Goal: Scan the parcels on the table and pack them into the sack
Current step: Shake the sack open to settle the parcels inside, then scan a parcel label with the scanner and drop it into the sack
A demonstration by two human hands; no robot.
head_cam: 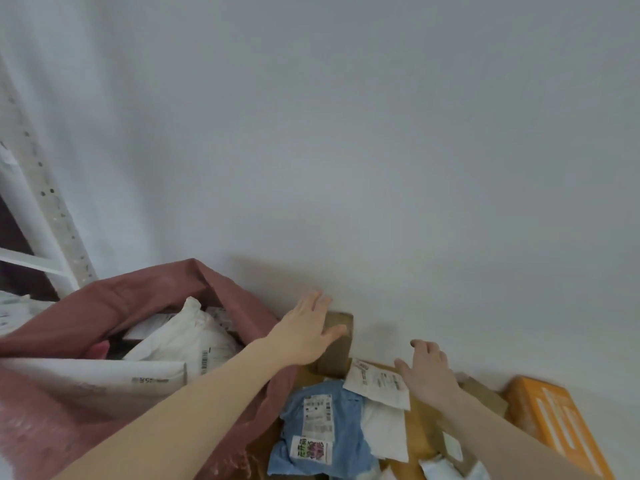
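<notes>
Both hands reach, fingers spread: left hand [304,336] on the brown box [337,344] at lower centre (stiff, probably light); right hand [427,370] beside it, holding nothing.

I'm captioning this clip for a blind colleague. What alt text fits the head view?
Both of a person's arms reach forward over a pile of parcels by a white wall: the left hand rests open on a brown cardboard box, the right hand hovers open beside it. At left, a pink sack already holds white parcels; a blue parcel and orange box lie nearer.
</notes>
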